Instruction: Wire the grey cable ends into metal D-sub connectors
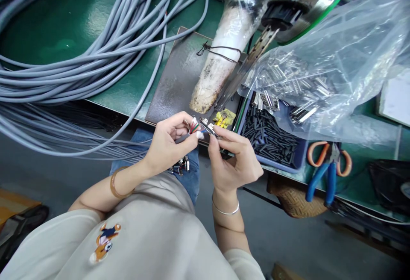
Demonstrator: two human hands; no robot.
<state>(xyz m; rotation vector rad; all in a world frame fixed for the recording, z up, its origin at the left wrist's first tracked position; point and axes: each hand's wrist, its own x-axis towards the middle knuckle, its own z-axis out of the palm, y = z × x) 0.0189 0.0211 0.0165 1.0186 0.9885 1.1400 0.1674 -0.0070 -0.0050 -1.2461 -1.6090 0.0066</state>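
My left hand (173, 140) pinches the end of a grey cable (182, 138), where thin coloured wires (194, 126) fan out; white covers sit on its thumb and a fingertip. Closed on a small metal-and-black multi-pin connector (207, 127), my right hand (233, 156) holds it against the wire ends. Whether any wire is joined to the connector I cannot tell. Just beyond the fingers is the tip of a soldering iron stand-like metal piece (224, 94), beside a white plastic-wrapped tube (215, 66). A yellow sponge-like pad (226, 118) lies close to the right fingertips.
Bundled grey cables (105, 64) cover the left of the green table (80, 19). On the right, a blue tray (296, 166) holds black sleeves (269, 137), under a clear bag (352, 57) of metal connectors. Cutters (331, 160) and orange-handled scissors (315, 154) lie at the edge. Several connectors (181, 166) rest on my lap.
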